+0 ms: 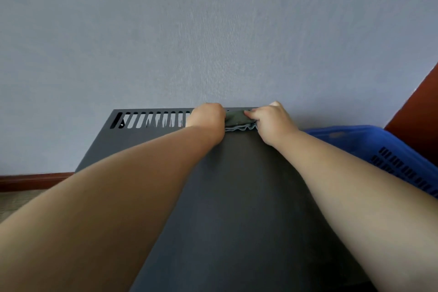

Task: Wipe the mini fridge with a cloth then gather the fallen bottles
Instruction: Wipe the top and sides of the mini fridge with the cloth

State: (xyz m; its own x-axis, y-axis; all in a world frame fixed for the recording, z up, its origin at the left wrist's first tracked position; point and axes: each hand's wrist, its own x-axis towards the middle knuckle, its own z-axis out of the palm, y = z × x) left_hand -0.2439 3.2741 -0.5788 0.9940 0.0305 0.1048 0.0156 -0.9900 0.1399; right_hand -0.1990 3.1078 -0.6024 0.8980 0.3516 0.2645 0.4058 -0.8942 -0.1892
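The dark grey top of the mini fridge fills the lower middle of the head view, with a row of vent slots along its far edge by the wall. A grey-green cloth lies bunched at that far edge. My left hand grips the cloth's left end and my right hand pinches its right end. Both forearms stretch across the fridge top. No bottles are in view.
A blue-grey wall rises directly behind the fridge. A blue slotted plastic crate stands to the right, with a reddish-brown wooden panel behind it. A brown baseboard and carpet show at lower left.
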